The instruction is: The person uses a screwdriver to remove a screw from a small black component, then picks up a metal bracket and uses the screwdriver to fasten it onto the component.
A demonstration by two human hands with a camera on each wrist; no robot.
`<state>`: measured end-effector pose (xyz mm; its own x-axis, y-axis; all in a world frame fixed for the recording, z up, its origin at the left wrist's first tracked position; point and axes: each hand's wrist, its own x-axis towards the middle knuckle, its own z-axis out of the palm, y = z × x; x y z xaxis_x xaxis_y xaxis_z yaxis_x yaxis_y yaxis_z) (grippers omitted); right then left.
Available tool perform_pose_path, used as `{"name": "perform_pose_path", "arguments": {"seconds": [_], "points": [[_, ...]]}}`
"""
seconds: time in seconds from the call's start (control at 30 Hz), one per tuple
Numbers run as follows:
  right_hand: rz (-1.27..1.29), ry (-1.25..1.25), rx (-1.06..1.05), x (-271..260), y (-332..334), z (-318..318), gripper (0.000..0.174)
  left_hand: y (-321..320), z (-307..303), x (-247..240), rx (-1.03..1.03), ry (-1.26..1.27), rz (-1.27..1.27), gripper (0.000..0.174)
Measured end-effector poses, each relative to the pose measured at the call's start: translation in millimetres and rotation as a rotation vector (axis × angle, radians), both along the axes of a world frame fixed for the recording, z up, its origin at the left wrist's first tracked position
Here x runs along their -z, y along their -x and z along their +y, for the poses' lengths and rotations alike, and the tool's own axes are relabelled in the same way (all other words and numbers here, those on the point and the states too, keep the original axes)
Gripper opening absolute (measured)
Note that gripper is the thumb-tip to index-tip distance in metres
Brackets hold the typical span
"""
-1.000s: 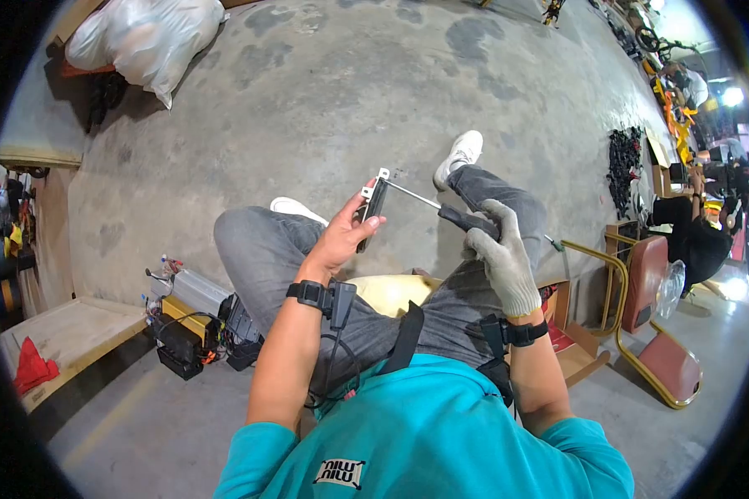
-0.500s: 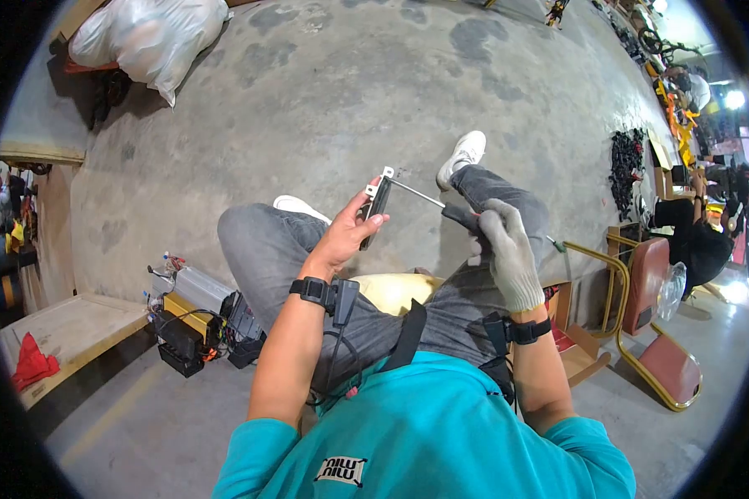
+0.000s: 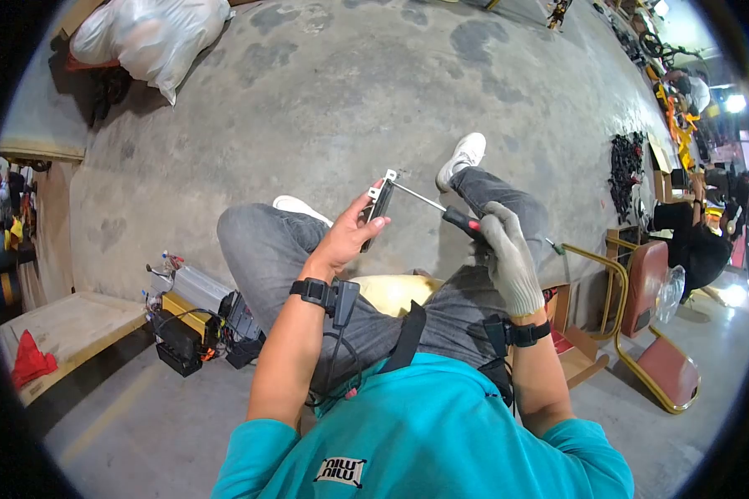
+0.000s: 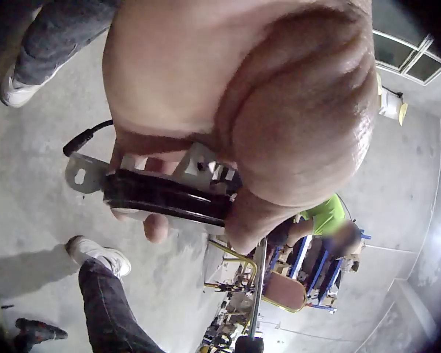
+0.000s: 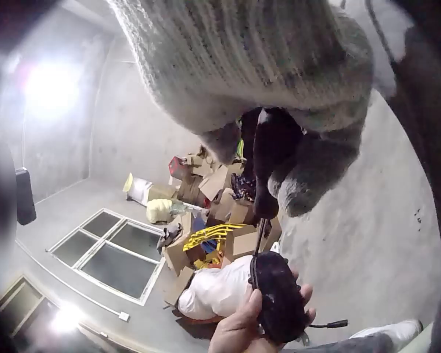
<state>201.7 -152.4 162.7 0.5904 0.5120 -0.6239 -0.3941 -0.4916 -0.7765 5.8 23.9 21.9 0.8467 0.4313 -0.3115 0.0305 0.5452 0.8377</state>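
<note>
Bare left hand [image 3: 341,241] grips a slim black device [image 3: 380,202] with pale mounting tabs, held up above the lap. In the left wrist view, a slotted tab [image 4: 82,173] sticks out at one end and a short black cable [image 4: 79,141] shows beyond it. The right hand [image 3: 512,258], in a whitish knitted glove, holds a screwdriver [image 3: 460,219] by its black and red handle. Its metal shaft [image 3: 416,195] runs leftward, with the tip at the device's edge near a tab. In the right wrist view, gloved fingers [image 5: 301,187] curl about the dark handle.
Left of the knee lie a silver box [image 3: 198,288] and wired black parts on the floor, beside a low wooden board [image 3: 83,320] bearing a red cloth. An open carton [image 3: 578,353] and a fallen chair [image 3: 647,287] are at right. White bags [image 3: 154,37] lie at far left.
The gloved hand has shifted its fingers along the screwdriver handle and the handle has turned, now showing its red part. The tip stays at the device; the left hand has hardly moved.
</note>
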Motion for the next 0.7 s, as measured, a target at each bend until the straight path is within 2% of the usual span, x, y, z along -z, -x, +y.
{"name": "perform_pose_path", "arguments": {"seconds": [0.07, 0.17, 0.2, 0.27, 0.4, 0.47, 0.6, 0.67, 0.7], "points": [[-0.319, -0.086, -0.110, 8, 5, -2, 0.047, -1, 0, -4, -0.011, 0.016, 0.012, 0.067], [-0.355, -0.049, -0.107, 9, 6, -4, 0.048, -1, 0, -5, -0.018, 0.018, 0.024, 0.068], [-0.356, -0.048, -0.107, 10, 2, -4, 0.048, -2, 0, -6, -0.018, 0.018, 0.023, 0.068], [-0.069, -0.052, -0.005, 13, -8, -6, 0.042, -1, 0, -9, 0.020, 0.002, 0.053, 0.068], [-0.062, -0.009, -0.021, -3, 3, 2, 0.048, 0, 0, -4, 0.018, -0.004, 0.031, 0.068], [-0.370, -0.101, -0.107, 12, 6, -3, 0.039, -1, 0, -5, 0.003, -0.001, 0.021, 0.067], [-0.279, -0.040, -0.132, 8, -1, -2, 0.037, 0, 1, -4, -0.001, 0.002, 0.009, 0.067], [-0.110, -0.024, -0.055, 2, -3, 2, 0.036, 2, 2, -1, 0.028, -0.008, 0.019, 0.068], [-0.110, -0.023, -0.053, 0, -3, 3, 0.036, 2, 2, -2, 0.029, -0.007, 0.019, 0.068]]}}
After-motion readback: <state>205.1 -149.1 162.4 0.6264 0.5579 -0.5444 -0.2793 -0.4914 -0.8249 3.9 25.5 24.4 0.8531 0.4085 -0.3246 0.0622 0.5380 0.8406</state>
